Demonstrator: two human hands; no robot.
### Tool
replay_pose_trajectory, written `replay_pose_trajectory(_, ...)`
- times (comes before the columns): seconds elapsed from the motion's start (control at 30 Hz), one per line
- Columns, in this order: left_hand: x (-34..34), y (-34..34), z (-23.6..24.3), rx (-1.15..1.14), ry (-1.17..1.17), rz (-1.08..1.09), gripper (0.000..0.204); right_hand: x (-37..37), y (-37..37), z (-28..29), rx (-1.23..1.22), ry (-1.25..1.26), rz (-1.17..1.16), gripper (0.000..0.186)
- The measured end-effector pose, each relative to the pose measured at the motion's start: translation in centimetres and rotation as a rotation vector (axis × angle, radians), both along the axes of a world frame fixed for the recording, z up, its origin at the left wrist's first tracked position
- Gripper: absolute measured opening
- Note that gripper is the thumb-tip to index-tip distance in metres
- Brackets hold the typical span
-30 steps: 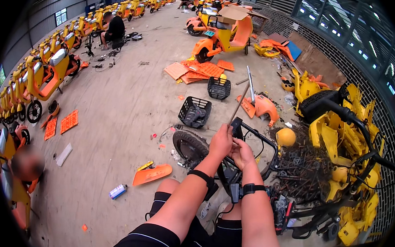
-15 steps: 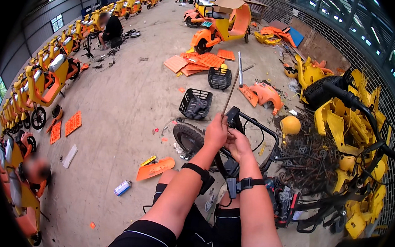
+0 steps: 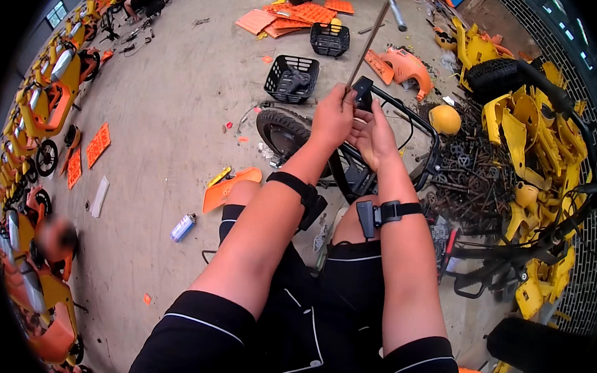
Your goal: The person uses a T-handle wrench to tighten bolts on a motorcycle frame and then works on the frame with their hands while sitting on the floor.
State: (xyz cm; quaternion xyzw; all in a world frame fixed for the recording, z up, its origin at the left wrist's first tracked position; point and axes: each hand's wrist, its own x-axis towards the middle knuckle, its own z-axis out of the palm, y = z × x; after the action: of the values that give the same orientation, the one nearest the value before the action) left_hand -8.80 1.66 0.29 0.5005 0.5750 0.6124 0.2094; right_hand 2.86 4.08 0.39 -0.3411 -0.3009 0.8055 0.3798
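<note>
Left hand (image 3: 331, 115): closed around a thin rod (image 3: 367, 41), which rises tilted up and to the right from the fist.
Rod tip: at the black clamp (image 3: 362, 91) on the handlebar (image 3: 412, 115); the contact itself is hidden by the fingers.
Right hand (image 3: 375, 133): fingers curled about the handlebar just below the clamp, bracing it; the exact grip on the far side cannot be told.
Work piece: a stripped bike frame (image 3: 354, 173) with one wheel (image 3: 281, 129), held between the knees.
Advice: keep the right hand tight against the bar so it does not turn; hold the rod in line with the clamp, push steadily, keep fingertips off the tip in case it slips.
Floor (image 3: 172, 131): bare concrete, littered; orange panel (image 3: 226, 189) and spray can (image 3: 182, 226) to the left, black basket (image 3: 291, 78) ahead.
Right side: scrap metal heap (image 3: 473, 177), yellow parts (image 3: 540, 140) against a mesh wall.
Room: a large hall, orange bikes (image 3: 41, 95) ranked along the left.
</note>
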Motion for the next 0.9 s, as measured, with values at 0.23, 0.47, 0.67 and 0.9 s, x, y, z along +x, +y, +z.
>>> replay_pose_trajectory(0.23, -0.1, -0.1, 0.0, 0.013, 0.081, -0.001, 0.02, 0.5, 0.2, -0.4, 0.036, -0.047, 0.063, 0.052)
replay_pose_trajectory(0.47, -0.2, -0.9, 1.4, -0.056, -0.059, -0.035, 0.02, 0.5, 0.2, -0.2, 0.016, -0.026, 0.048, 0.048)
replay_pose_trajectory(0.67, -0.1, 0.2, 0.2, -0.002, 0.08, 0.053, 0.021, 0.3, 0.6, -0.4, -0.004, 0.006, 0.053, 0.042)
replay_pose_trajectory(0.9, 0.2, -0.1, 0.0, -0.022, 0.12, 0.075, 0.021, 0.6, 0.4, -0.4, -0.011, 0.013, 0.055, 0.033)
